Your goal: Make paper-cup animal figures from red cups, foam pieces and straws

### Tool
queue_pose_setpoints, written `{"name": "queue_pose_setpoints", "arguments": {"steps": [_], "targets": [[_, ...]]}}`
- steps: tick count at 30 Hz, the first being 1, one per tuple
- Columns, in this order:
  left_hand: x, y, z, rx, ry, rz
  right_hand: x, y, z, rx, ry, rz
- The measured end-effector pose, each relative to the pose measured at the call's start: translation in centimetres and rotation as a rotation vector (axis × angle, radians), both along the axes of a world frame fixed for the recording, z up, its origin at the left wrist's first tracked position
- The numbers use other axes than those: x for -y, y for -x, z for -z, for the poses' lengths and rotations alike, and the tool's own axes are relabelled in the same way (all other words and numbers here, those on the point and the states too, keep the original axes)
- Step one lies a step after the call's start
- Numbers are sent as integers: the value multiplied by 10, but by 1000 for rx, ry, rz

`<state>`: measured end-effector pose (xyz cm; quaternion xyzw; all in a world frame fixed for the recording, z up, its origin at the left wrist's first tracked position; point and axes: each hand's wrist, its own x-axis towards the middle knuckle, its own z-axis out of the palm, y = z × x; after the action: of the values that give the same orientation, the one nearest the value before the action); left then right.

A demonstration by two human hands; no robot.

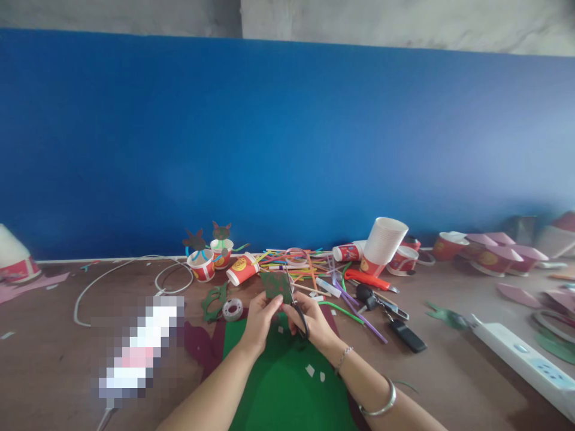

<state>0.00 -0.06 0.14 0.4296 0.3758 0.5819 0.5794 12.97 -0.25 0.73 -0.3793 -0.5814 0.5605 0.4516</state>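
Premises: a handicraft workroom. A long wooden workbench (45, 371) spans the view, backed at 12 o'clock by a blue wall panel (287, 137), with a grey rendered wall (381, 18) above. Items noted on the bench: coloured drinking straws (291, 263) at 12 o'clock, printed paper cups (201, 266) at 11 o'clock, stacked white paper cups (384, 239) at 1 o'clock, pink paper cut-outs (516, 294) at 2 o'clock, a white power strip (521, 359) at 4 o'clock, and a green craft sheet (287, 383) at 6 o'clock.

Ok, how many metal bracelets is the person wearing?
2, both on the right forearm: a thin silver chain bracelet near the wrist and a thicker silver bangle further up. The left forearm shows none.
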Motion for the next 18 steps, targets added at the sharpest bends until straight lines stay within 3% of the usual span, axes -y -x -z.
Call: {"name": "queue_pose_setpoints", "arguments": {"steps": [12,18], "targets": [[-4,2,6,54,8,-45,-1,1,1,12,6,-29],[-3,1,4,89,1,1,0,1,1,31,-25,-25]]}}
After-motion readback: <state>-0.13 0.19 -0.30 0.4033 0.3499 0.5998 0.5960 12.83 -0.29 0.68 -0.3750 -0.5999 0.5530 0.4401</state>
